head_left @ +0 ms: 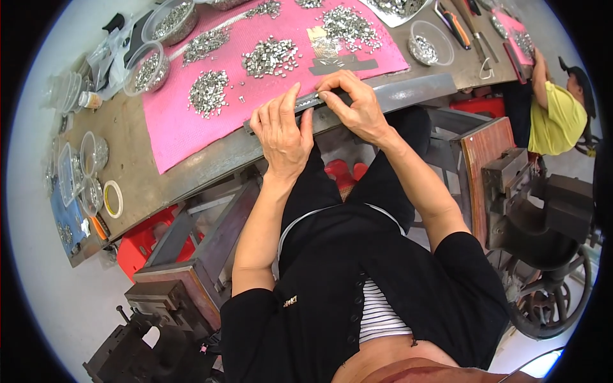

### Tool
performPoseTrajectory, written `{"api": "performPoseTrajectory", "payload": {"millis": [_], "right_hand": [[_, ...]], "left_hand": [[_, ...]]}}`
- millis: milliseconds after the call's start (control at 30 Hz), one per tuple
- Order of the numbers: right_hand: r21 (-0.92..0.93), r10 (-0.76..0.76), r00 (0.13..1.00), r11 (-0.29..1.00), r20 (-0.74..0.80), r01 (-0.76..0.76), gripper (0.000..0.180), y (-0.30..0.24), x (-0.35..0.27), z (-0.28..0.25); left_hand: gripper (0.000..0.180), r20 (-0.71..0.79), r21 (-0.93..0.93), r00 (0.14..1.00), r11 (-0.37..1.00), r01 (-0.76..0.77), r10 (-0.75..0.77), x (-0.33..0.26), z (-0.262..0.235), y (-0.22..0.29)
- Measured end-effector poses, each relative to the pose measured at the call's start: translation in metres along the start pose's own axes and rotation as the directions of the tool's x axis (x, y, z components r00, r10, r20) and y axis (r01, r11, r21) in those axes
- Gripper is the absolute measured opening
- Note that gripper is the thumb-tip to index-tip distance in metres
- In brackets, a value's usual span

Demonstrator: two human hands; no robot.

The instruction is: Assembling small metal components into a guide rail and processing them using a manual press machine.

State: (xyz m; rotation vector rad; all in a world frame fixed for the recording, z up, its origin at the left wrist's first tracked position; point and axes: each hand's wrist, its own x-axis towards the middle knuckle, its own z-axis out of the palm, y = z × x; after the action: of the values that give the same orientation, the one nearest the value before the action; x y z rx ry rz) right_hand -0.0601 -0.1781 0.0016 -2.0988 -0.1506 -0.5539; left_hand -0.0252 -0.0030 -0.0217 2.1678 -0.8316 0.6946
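A narrow dark bar (pixel 308 100) with a row of small silvery pieces along it lies at the near edge of the pink mat (pixel 175 131). My left hand (pixel 281 134) grips the bar's left part, fingers over it and thumb on the near side. My right hand (pixel 357 107) is closed at the right part, thumb and forefinger pinched together; anything between them is too small to make out. Beyond the hands are piles of small metal pieces (pixel 271 57), with another pile (pixel 207 94) to the left. Thin pins (pixel 332 62) rest by a dark flat strip (pixel 357 65).
Clear tubs of metal parts stand left (pixel 148 69) and right (pixel 430 45). Orange-handled pliers (pixel 458 30) are at the far right. A tape roll (pixel 113 198) lies on the left bench. Machines (pixel 543 204) flank me; a person in a yellow shirt (pixel 559 121) works at right.
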Motion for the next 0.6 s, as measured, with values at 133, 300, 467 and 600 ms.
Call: {"api": "performPoseTrajectory", "payload": {"millis": [133,300,467,600], "right_hand": [[-0.012,-0.020,1.000,1.000,-0.006,0.020,0.006,-0.001,0.001,0.002],[-0.141,-0.133,0.990,0.982,-0.048,0.125,0.009,0.000,-0.002,0.001],[-0.336,-0.251,0.962,0.901,0.106,0.272,0.016,-0.007,0.003,-0.012],[-0.433,-0.394,0.867,0.753,0.306,0.495,0.025,-0.010,0.006,-0.024]], "left_hand": [[0.060,-0.003,-0.001,1.000,1.000,0.000,0.000,0.000,0.001,-0.002],[0.060,0.003,-0.006,1.000,1.000,-0.002,0.002,0.002,0.001,-0.001],[0.059,0.005,-0.019,1.000,1.000,0.006,-0.006,0.005,-0.002,0.002],[0.058,0.124,-0.074,0.991,0.996,0.058,-0.048,0.004,-0.017,0.007]]}}
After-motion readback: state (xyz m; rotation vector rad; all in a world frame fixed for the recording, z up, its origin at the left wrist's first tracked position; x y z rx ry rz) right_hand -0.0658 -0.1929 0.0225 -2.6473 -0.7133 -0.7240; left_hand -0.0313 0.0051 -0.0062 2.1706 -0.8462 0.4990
